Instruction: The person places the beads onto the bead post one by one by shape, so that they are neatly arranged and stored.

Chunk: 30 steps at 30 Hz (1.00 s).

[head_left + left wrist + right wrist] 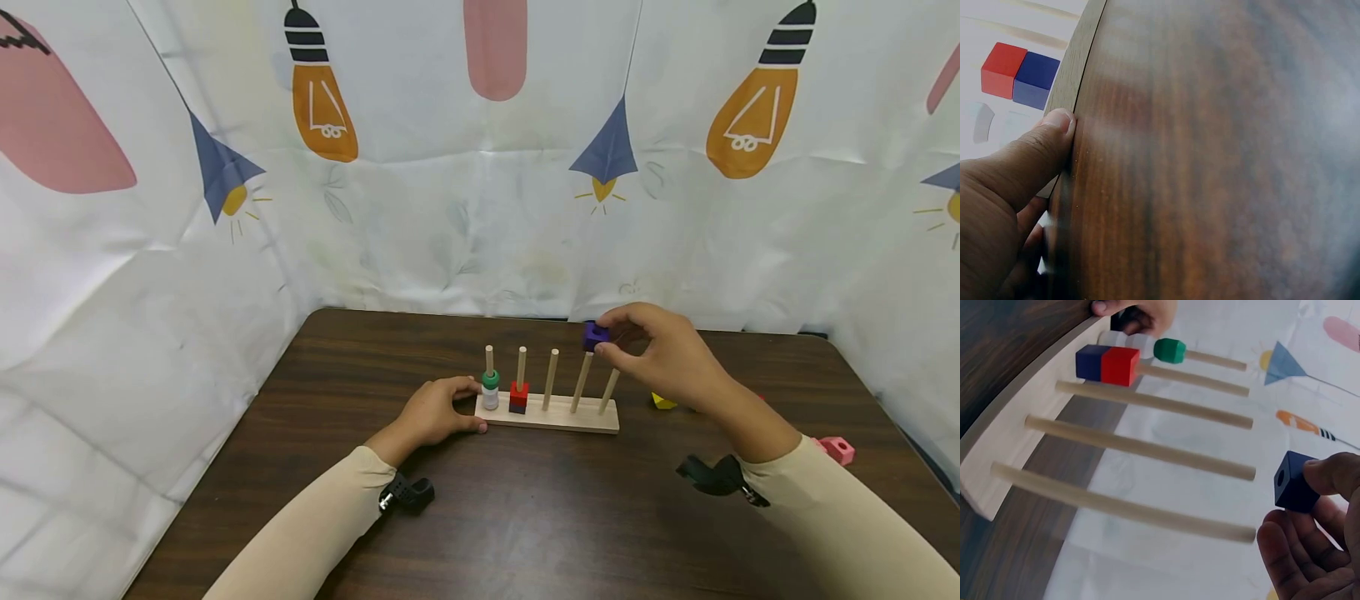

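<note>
A wooden peg stand (551, 418) with a row of upright pegs is on the table. My left hand (429, 414) holds its left end, thumb (1054, 128) at the front edge and fingers behind. The leftmost peg carries white beads with a green bead (1169, 350) on top. On the second peg a red cube (1120, 366) sits over a dark blue cube (1036, 80). My right hand (671, 354) pinches another dark blue cube (1295, 487) between thumb and fingers. In the head view this cube appears just above the fourth peg's tip; its hole faces the pegs in the right wrist view.
A yellow piece (663, 402) lies right of the stand, partly behind my right arm. Pink blocks (836, 450) lie farther right beside the sleeve. A white printed cloth (480, 233) hangs behind the brown table (525, 517).
</note>
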### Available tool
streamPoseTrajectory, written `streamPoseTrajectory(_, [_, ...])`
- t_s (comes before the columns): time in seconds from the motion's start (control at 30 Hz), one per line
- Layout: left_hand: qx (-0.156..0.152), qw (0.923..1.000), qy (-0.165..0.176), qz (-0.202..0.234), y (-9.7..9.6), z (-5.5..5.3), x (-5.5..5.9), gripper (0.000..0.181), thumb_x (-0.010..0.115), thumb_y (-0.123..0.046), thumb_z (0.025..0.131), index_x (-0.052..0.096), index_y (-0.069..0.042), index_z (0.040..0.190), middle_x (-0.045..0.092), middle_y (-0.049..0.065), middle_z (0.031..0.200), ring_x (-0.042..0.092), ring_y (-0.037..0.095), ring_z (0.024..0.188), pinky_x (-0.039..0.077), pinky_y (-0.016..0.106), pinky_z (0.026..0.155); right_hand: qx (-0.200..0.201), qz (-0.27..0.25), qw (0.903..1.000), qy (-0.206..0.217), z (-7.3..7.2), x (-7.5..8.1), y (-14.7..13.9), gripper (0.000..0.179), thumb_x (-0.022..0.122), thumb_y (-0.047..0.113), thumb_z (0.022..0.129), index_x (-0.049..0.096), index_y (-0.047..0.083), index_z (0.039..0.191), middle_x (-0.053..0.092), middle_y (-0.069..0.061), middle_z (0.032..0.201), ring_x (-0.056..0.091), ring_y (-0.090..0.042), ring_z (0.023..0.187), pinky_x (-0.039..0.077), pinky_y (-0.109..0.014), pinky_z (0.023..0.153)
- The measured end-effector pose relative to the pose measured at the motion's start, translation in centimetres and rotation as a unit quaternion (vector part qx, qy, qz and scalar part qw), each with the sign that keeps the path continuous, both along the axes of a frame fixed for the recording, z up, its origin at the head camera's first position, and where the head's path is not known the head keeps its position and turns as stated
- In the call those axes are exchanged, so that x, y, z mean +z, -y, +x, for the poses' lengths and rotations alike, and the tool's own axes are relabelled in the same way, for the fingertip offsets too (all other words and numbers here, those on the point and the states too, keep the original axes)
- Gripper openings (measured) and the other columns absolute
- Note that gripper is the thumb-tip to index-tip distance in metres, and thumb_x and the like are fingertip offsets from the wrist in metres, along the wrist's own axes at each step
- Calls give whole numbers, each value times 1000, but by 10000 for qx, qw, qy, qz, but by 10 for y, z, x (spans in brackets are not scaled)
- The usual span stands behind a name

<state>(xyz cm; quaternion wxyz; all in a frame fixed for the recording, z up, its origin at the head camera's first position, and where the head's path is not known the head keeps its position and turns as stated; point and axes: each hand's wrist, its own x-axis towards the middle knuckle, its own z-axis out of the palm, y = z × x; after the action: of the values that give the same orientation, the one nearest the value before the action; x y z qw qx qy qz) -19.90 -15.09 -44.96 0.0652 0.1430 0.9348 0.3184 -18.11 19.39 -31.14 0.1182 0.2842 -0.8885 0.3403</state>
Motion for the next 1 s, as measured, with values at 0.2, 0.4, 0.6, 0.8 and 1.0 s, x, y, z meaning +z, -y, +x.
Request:
streamPoseTrajectory(0.2, [-2,10000,-22,21,0,0,0,61,92,-39,76,70,-22,130,60,5,143,47,31,140,35,53,115,75,-98,9999,69,-3,-1,13,31,82,5,88,70,7,117,71,-2,105,69,-17,90,57,-43,77])
streamPoseTrajectory(0.4, [4,10000,-33,19,0,0,0,61,93,-39,75,70,-21,129,62,4,141,48,30,139,36,52,114,182,-184,9995,166,-4,-2,23,31,82,7,88,70,6,116,71,-3,108,69,-16,91,57,-40,79])
streamPoseTrajectory(0.6, [17,10000,-19,57,0,1,0,62,93,-39,75,70,-21,130,64,3,139,48,30,140,36,52,114,263,-201,9990,290,-5,-3,34,33,82,10,89,69,7,119,70,-2,109,68,-16,94,57,-40,80])
streamPoseTrajectory(0.8, [20,10000,-14,74,0,1,0,62,93,-38,75,70,-21,131,63,3,140,47,30,140,35,53,115,275,-285,9988,303,-6,-6,43,31,81,9,89,69,7,118,71,-1,107,69,-16,93,57,-38,79])
streamPoseTrajectory(1.0, [28,10000,-13,72,1,1,0,63,93,-39,75,70,-21,131,63,3,140,48,30,140,35,52,114,226,-348,9986,332,-6,-7,54,31,80,9,90,70,6,118,72,-3,106,70,-16,93,58,-37,80])
